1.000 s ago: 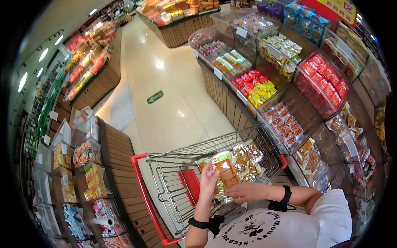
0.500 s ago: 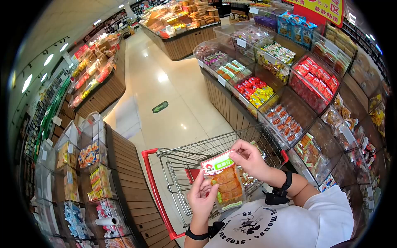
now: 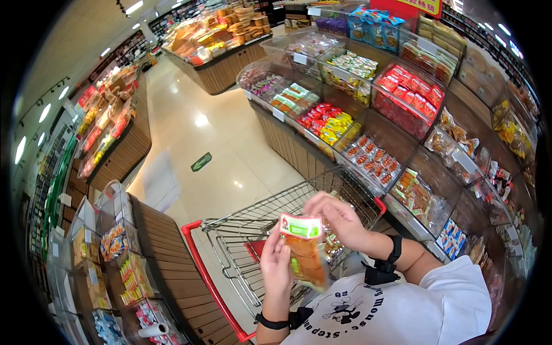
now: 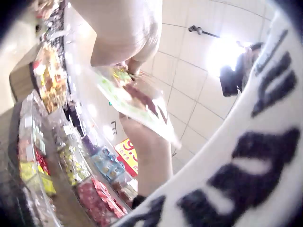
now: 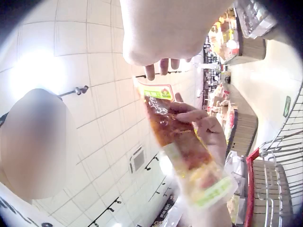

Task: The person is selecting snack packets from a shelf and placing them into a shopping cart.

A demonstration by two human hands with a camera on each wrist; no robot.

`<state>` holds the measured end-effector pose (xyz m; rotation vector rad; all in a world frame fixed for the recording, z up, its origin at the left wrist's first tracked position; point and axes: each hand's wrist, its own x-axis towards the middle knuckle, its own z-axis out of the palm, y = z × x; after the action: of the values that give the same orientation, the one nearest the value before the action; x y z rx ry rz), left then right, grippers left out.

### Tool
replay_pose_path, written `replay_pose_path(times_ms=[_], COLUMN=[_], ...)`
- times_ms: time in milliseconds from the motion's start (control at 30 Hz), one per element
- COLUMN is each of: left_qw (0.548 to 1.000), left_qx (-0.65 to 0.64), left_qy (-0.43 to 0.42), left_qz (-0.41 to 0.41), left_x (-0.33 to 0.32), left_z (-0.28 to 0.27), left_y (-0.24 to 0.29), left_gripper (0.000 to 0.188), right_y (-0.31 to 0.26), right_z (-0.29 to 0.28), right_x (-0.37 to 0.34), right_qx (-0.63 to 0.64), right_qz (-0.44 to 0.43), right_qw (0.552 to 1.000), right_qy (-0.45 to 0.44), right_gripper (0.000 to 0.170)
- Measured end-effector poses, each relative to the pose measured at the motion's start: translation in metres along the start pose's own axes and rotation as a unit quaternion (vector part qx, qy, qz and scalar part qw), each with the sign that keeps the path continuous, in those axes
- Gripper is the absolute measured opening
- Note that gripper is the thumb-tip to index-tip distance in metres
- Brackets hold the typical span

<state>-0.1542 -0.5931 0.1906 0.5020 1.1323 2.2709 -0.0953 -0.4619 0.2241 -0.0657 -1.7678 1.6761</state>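
A clear snack packet (image 3: pixel 305 250) with brown food inside and a green-and-white top label stands tilted in front of the shirt, above the cart. My left hand (image 3: pixel 276 261) pinches its left side; in the right wrist view the thumb and fingers of that left hand (image 5: pixel 203 124) lie along the packet's edge. Close to the packet's top right corner is my right hand (image 3: pixel 340 221), slightly blurred. From the right wrist, its loosely bent fingers (image 5: pixel 163 67) hang above the label with a gap between. The left wrist view shows the packet (image 4: pixel 137 97) almost edge-on.
Below the hands is a wire shopping cart (image 3: pixel 247 224) with a red handle, holding other packets partly hidden by the hands. Divided snack bins (image 3: pixel 368 161) line the right side, and a wood-panelled stand (image 3: pixel 167 270) borders the left. A tiled aisle (image 3: pixel 230 138) runs ahead.
The packet came up from over the cart toward the shirt, and its face has since turned. My right hand went from its lower side to pinching the top edge, then came off it.
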Motion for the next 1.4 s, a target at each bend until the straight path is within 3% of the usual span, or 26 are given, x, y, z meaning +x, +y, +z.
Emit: replay_pose_path(times_ms=[67,133,167,200,267,300,400,467,533,567,600,633,733,767,800,867,900,933,1000,1100,1200,1333,1400], left_qw=[0.975,0.881,0.890,0.880,0.864,0.863,0.870,0.850,0.886,0.891,0.877,0.864,0.855,0.864,0.872,0.864,0.856,0.849,0.833,0.827,0.836,0.837,0.844], left_qx=[-0.130,-0.317,-0.265,-0.292,-0.202,-0.208,-0.130,-0.155,0.043,0.138,0.150,0.164,0.198,0.203,0.207,0.221,0.230,0.240,0.257,0.268,0.268,0.293,0.294], left_qy=[-0.057,-0.213,-0.225,-0.164,-0.097,-0.073,-0.047,-0.089,-0.162,-0.198,-0.221,-0.242,-0.289,-0.301,-0.311,-0.325,-0.337,-0.347,-0.357,-0.340,-0.292,-0.193,-0.154], left_qz=[-0.173,-0.279,-0.296,-0.337,-0.451,-0.454,-0.474,-0.495,-0.432,-0.385,-0.399,-0.411,-0.382,-0.349,-0.315,-0.314,-0.316,-0.317,-0.336,-0.359,-0.379,-0.420,-0.420], left_x=[0.007,0.014,0.014,0.010,0.012,0.020,0.031,0.030,0.023,0.019,0.019,0.021,0.029,0.031,0.034,0.041,0.044,0.048,0.057,0.066,0.076,0.085,0.086], left_z=[-0.006,-0.009,0.004,0.003,-0.012,-0.006,0.017,0.031,0.046,0.054,0.055,0.056,0.090,0.103,0.115,0.133,0.141,0.148,0.155,0.152,0.140,0.129,0.127], left_y=[-0.019,-0.045,-0.050,-0.060,-0.101,-0.123,-0.151,-0.161,-0.187,-0.201,-0.222,-0.244,-0.284,-0.294,-0.303,-0.324,-0.331,-0.340,-0.353,-0.366,-0.363,-0.356,-0.351], left_gripper=[0.033,0.021,0.020,0.026,0.031,0.037,0.040,0.033,0.029,0.027,0.028,0.030,0.033,0.034,0.035,0.037,0.037,0.036,0.035,0.034,0.032,0.029,0.028], right_y=[0.011,0.020,0.036,0.046,0.055,0.054,0.072,0.081,0.107,0.112,0.116,0.121,0.132,0.169,0.151,0.171,0.206,0.247,0.250,0.295,0.296,0.256,0.274], right_z=[-0.006,-0.014,-0.020,-0.032,-0.056,-0.063,-0.114,-0.147,-0.176,-0.182,-0.185,-0.192,-0.239,-0.274,-0.299,-0.361,-0.394,-0.427,-0.456,-0.489,-0.496,-0.490,-0.491], right_x=[-0.004,-0.024,-0.034,-0.039,-0.050,-0.052,-0.069,-0.085,-0.118,-0.131,-0.141,-0.150,-0.165,-0.187,-0.177,-0.191,-0.210,-0.236,-0.231,-0.239,-0.234,-0.201,-0.204], right_qx=[0.018,0.157,0.199,0.215,0.245,0.239,0.140,0.114,0.141,0.112,0.085,0.026,0.020,-0.125,-0.038,-0.115,-0.077,-0.080,-0.161,-0.194,-0.212,-0.217,-0.342], right_qz=[0.068,0.300,0.403,0.398,0.390,0.371,0.276,0.287,0.275,0.290,0.305,0.334,0.253,0.271,0.219,0.275,0.237,0.245,0.335,0.385,0.437,0.498,0.482], right_qw=[0.997,0.931,0.888,0.890,0.888,0.889,0.924,0.909,0.904,0.903,0.901,0.889,0.866,0.831,0.828,0.745,0.743,0.748,0.752,0.707,0.703,0.660,0.639], right_qy=[-0.041,-0.134,-0.100,-0.062,0.020,0.120,0.224,0.279,0.294,0.297,0.298,0.311,0.431,0.469,0.516,0.598,0.621,0.612,0.544,0.561,0.520,0.519,0.493], right_gripper=[0.022,0.027,0.028,0.027,0.027,0.026,0.025,0.026,0.031,0.034,0.038,0.041,0.041,0.041,0.043,0.044,0.043,0.040,0.041,0.041,0.043,0.047,0.047])
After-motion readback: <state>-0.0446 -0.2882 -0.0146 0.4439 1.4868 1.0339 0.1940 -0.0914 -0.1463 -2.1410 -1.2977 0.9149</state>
